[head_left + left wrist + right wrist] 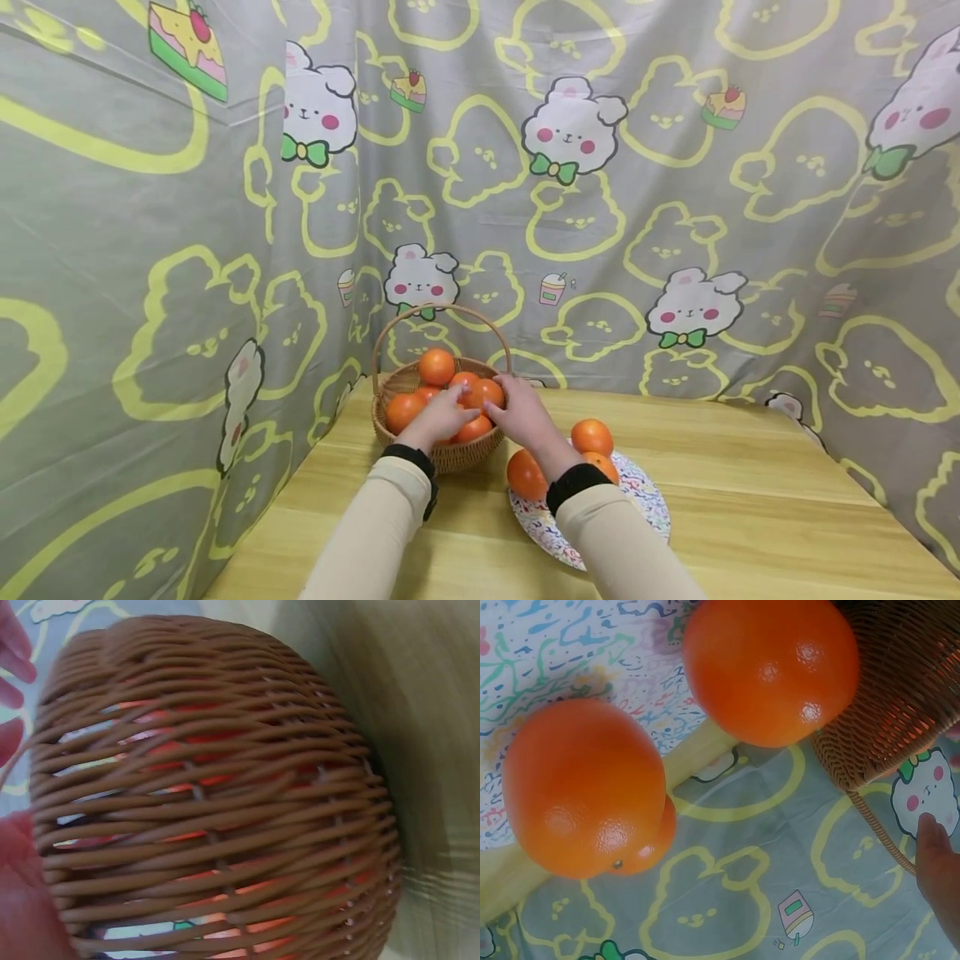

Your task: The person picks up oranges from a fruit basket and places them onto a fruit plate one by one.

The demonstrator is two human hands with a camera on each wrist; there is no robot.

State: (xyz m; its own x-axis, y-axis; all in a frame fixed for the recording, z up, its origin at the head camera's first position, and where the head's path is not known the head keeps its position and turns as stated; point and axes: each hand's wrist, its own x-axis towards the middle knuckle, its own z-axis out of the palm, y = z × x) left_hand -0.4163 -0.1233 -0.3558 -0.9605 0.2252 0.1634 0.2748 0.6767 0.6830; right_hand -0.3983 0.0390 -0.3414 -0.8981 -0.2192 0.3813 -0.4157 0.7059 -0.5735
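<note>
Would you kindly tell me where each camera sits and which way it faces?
Head: worn on the head, facing forward and down at the round brown wicker basket; left hand, right hand and beige sleeves show.
Left wrist: on that wrist, facing the basket's woven side; hand parts show at left.
Right wrist: on that wrist, facing round orange fruits and white patterned plate; hand parts at right.
Head and right wrist share the plate.

Both arms (375,525) stretch forward, the left hand (442,413) near the right hand (523,410).
</note>
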